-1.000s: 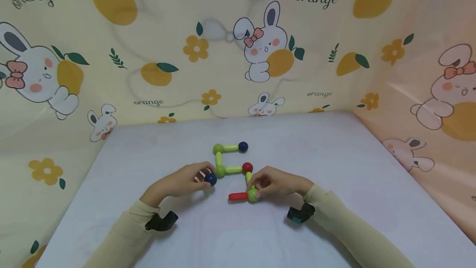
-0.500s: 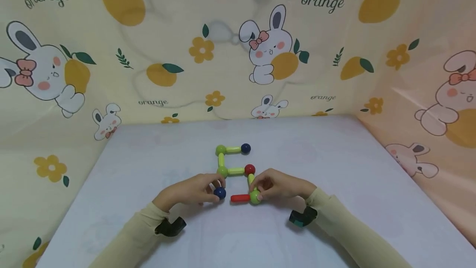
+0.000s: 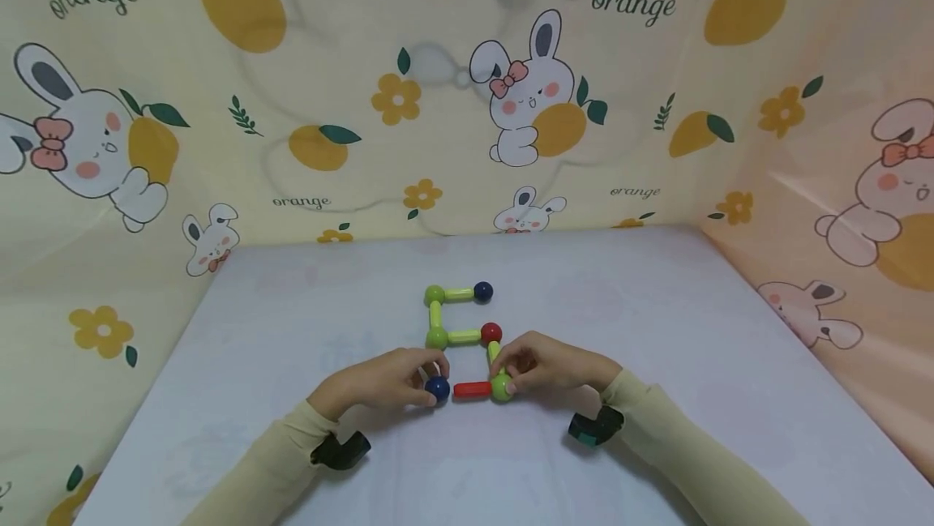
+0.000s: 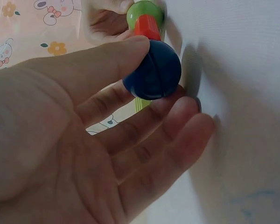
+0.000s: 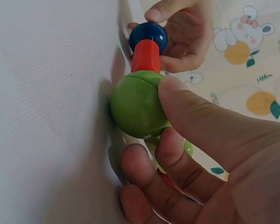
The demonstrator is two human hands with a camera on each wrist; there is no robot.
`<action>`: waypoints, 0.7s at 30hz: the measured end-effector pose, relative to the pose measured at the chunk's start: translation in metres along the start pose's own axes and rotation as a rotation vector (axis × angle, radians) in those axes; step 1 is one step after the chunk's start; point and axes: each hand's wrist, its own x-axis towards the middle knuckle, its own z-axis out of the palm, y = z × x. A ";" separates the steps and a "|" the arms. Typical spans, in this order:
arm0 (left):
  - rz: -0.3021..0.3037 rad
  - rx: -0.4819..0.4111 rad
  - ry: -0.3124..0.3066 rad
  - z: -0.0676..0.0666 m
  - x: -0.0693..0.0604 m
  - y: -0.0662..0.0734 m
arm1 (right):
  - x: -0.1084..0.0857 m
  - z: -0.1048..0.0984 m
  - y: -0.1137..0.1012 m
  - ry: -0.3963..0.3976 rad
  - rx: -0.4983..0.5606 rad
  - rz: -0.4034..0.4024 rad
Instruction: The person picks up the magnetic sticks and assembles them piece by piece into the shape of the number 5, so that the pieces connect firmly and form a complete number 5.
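A dark blue ball (image 3: 438,389) is pinched between the thumb and fingers of my left hand (image 3: 383,382), just left of the free end of a red rod (image 3: 472,390). In the head view a narrow gap seems to part ball and rod. The red rod joins a green ball (image 5: 137,105), which my right hand (image 3: 550,362) pinches by thumb and fingers. From that green ball a yellow-green rod (image 3: 494,354) runs up to a red ball (image 3: 491,333). The figure goes on through more rods and green balls (image 3: 436,338) to another dark blue ball (image 3: 483,292) at the far end.
A white tabletop (image 3: 620,291) lies under the figure. Behind it hangs a yellow cloth (image 3: 328,64) printed with rabbits and oranges. A dark wrist camera (image 3: 341,451) sits at the left sleeve, another camera (image 3: 596,426) at the right.
My left hand has carried the blue ball right and toward me, from beside the lower left green ball to the red rod's free end. My right hand keeps its hold; the view shifted slightly.
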 end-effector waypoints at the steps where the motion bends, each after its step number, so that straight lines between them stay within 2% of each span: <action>1: 0.003 0.008 0.002 0.000 0.000 0.000 | 0.000 0.000 0.000 0.001 -0.002 -0.004; 21: 0.000 0.040 0.008 0.003 -0.001 0.005 | 0.001 0.001 0.002 0.002 -0.007 -0.007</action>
